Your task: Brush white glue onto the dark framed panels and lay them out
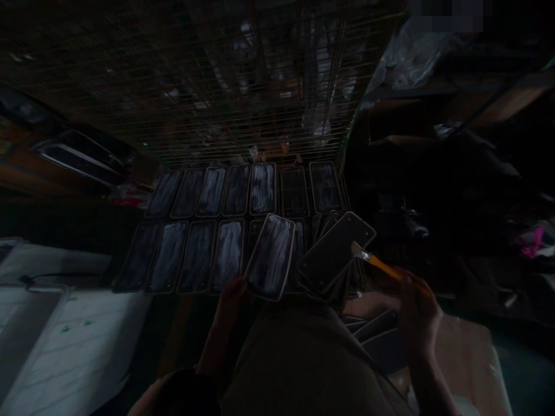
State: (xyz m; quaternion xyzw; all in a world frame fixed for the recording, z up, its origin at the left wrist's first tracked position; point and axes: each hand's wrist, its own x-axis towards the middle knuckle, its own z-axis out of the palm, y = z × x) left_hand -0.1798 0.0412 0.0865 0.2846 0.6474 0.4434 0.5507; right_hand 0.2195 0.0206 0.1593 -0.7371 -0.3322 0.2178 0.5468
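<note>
My left hand (pixel 235 290) grips the lower left corner of a dark rectangular panel (pixel 272 254) with rounded corners, a pale rim and whitish streaks across its face. It is tilted over the near row of similar panels. My right hand (pixel 418 309) is closed around the orange handle of a paintbrush (pixel 385 267). The brush's bristles point left, at the right part of an unstreaked dark panel (pixel 336 251) lying askew on a stack. Whether the bristles touch it I cannot tell. Streaked panels (pixel 229 248) lie side by side in two rows.
Behind the rows rises a wire mesh (pixel 260 86). An open cardboard box (pixel 463 358) at lower right holds more dark panels (pixel 381 346). White slabs or boxes (pixel 87 335) stand at lower left. Clear plastic wrap (pixel 407 55) hangs at upper right. The scene is very dark.
</note>
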